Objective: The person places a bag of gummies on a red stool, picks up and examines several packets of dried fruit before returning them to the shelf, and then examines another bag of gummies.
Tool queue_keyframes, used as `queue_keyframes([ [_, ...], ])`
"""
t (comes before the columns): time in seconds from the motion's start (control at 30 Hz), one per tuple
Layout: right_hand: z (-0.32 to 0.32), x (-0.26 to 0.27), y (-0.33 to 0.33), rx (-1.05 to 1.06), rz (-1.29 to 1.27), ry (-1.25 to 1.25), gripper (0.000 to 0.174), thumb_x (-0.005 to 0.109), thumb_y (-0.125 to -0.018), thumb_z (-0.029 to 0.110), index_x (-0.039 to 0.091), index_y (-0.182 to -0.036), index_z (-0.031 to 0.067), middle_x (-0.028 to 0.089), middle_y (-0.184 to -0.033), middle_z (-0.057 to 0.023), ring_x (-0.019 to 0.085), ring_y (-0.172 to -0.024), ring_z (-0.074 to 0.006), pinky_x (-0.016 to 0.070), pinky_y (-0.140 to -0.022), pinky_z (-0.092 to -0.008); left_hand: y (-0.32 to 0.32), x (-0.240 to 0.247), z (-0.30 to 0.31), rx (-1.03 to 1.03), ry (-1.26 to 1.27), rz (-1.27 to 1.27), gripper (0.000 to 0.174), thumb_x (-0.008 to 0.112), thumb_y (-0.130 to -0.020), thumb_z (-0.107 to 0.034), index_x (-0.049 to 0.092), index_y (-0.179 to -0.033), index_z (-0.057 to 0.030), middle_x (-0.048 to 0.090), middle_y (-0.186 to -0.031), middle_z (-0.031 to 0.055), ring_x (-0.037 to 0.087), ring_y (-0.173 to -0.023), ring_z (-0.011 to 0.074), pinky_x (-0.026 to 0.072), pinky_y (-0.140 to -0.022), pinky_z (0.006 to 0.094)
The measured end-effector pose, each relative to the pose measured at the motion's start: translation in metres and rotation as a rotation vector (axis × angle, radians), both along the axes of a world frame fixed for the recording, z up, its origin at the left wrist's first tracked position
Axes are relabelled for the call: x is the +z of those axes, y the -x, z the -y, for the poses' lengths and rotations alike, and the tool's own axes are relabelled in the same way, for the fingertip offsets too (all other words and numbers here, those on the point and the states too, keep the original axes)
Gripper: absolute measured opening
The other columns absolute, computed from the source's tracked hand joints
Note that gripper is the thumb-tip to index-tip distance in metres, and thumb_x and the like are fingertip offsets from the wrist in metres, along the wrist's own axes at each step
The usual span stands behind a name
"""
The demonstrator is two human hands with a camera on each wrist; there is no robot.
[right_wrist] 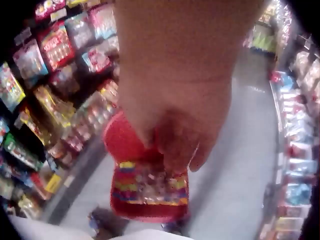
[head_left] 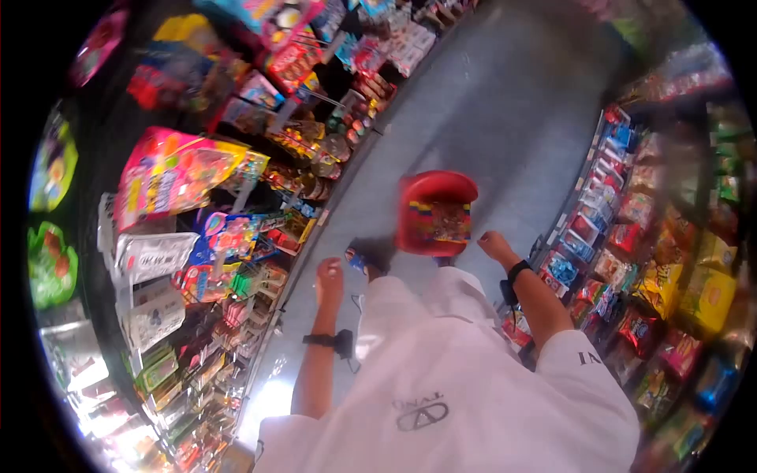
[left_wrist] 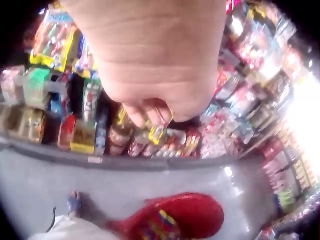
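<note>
On the aisle floor [head_left: 489, 118] between the shelves [head_left: 236, 236] sits the red basket [head_left: 434, 183], one sweets pack [head_left: 440, 222] inside. It is likely stiff, light plastic, best taken by its rim. The right hand [head_left: 497, 246] hangs loosely curled beside it, empty. The left hand [head_left: 330, 277] is curled, but whether it holds anything cannot be told.

Aisle floor [head_left: 489, 102] open ahead; red basket [head_left: 434, 213] mid-aisle; packed shelves [head_left: 197, 181] both sides.

There is one red plastic shopping basket [head_left: 435, 188], and one multicoloured striped packet [head_left: 441, 222] lies in it. Two hands show, the left hand [head_left: 330, 276] and the right hand [head_left: 495, 246], with two black wrist straps [head_left: 323, 340]. Two stocked shelf racks [head_left: 181, 236] stand left and right, their packets too many to count.
</note>
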State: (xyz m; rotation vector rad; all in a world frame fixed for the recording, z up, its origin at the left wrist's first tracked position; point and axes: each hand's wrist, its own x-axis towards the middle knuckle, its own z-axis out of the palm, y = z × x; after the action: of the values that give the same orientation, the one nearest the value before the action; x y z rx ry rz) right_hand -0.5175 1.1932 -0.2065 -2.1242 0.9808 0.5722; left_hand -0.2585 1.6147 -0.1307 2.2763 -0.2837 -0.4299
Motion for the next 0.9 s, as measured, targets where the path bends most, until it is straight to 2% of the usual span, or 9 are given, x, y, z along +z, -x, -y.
queue_keyframes([
  [0.1,0.012,-0.052,0.029,0.060,-0.179,-0.012,0.026,0.061,-0.087,0.025,0.069,-0.094,0.0015,0.069,-0.094,-0.0241,0.065,-0.090,-0.0436,0.0524,-0.082,-0.0465,0.069,-0.093,0.030,-0.082,0.073,-0.305,0.015,0.055,-0.091,-0.010,0.066,-0.100,-0.0057,0.068,-0.090,0.0108,0.066,-0.086,0.0217,0.0530,-0.074,0.0338],
  [0.17,0.018,-0.081,0.037,0.089,-0.169,0.008,0.024,0.057,-0.087,0.021,0.065,-0.090,-0.0013,0.067,-0.094,-0.0254,0.063,-0.091,-0.0452,0.0508,-0.080,-0.0509,0.105,-0.152,0.045,-0.317,-0.040,-0.416,0.012,0.057,-0.092,-0.012,0.067,-0.095,-0.0065,0.068,-0.089,0.0087,0.066,-0.083,0.0205,0.0532,-0.074,0.0349],
  [0.23,0.021,-0.112,0.031,0.126,-0.151,0.000,0.022,0.054,-0.087,0.019,0.063,-0.091,-0.0014,0.066,-0.096,-0.0254,0.062,-0.093,-0.0456,0.0500,-0.081,-0.0523,0.139,-0.196,0.068,-0.256,0.147,-0.720,0.014,0.058,-0.093,-0.016,0.068,-0.094,-0.0056,0.068,-0.087,0.0133,0.066,-0.084,0.0249,0.0531,-0.076,0.0371],
  [0.33,0.022,-0.150,-0.002,0.144,-0.102,-0.068,0.021,0.053,-0.089,0.018,0.061,-0.100,0.0017,0.065,-0.102,-0.0244,0.061,-0.097,-0.0450,0.0496,-0.084,-0.0511,0.188,-0.294,0.102,-0.248,-0.286,-0.698,0.024,0.063,-0.090,-0.026,0.068,-0.098,-0.0031,0.069,-0.089,0.0189,0.067,-0.088,0.0296,0.0527,-0.079,0.0395],
  [0.43,0.023,-0.175,-0.050,0.114,0.036,-0.087,0.024,0.055,-0.091,0.018,0.058,-0.109,0.0029,0.063,-0.107,-0.0247,0.059,-0.099,-0.0458,0.0488,-0.083,-0.0510,0.238,-0.363,0.137,0.247,0.224,-0.852,0.026,0.070,-0.084,-0.019,0.068,-0.102,-0.0010,0.071,-0.094,0.0104,0.067,-0.091,0.0181,0.0535,-0.085,0.0322],
  [0.53,0.026,-0.245,-0.071,0.223,0.318,-0.070,0.036,0.065,-0.087,0.019,0.055,-0.118,0.0023,0.063,-0.107,-0.0240,0.060,-0.100,-0.0435,0.0492,-0.085,-0.0491,0.224,-0.361,0.191,0.030,-0.037,-0.762,0.029,0.069,-0.086,-0.025,0.067,-0.104,-0.0025,0.068,-0.089,0.0069,0.064,-0.082,0.0151,0.0530,-0.073,0.0298],
  [0.7,0.033,-0.311,-0.088,0.444,0.552,0.056,0.052,0.074,-0.080,0.021,0.054,-0.124,0.0010,0.064,-0.105,-0.0213,0.062,-0.101,-0.0388,0.0499,-0.087,-0.0443,0.233,-0.415,0.201,0.144,0.083,-0.877,0.024,0.067,-0.088,-0.029,0.065,-0.103,-0.0097,0.060,-0.080,0.0003,0.053,-0.069,0.0108,0.0433,-0.057,0.0270],
  [0.8,0.035,-0.294,-0.109,0.385,0.248,-0.199,0.065,0.074,-0.076,0.027,0.051,-0.131,0.0005,0.059,-0.125,-0.0221,0.055,-0.118,-0.0374,0.0447,-0.099,-0.0433,0.222,-0.440,0.193,0.340,0.213,-0.992,0.026,0.066,-0.089,-0.032,0.064,-0.106,-0.0132,0.060,-0.086,-0.0028,0.053,-0.070,0.0102,0.0432,-0.059,0.0272],
  [0.9,0.038,-0.313,-0.104,0.337,0.199,-0.284,0.070,0.077,-0.074,0.029,0.051,-0.132,0.0005,0.060,-0.125,-0.0217,0.055,-0.118,-0.0370,0.0439,-0.101,-0.0417,0.213,-0.442,0.195,0.508,0.401,-1.175,0.027,0.066,-0.089,-0.034,0.063,-0.109,-0.0154,0.061,-0.096,-0.0048,0.055,-0.075,0.0096,0.0453,-0.065,0.0276],
])
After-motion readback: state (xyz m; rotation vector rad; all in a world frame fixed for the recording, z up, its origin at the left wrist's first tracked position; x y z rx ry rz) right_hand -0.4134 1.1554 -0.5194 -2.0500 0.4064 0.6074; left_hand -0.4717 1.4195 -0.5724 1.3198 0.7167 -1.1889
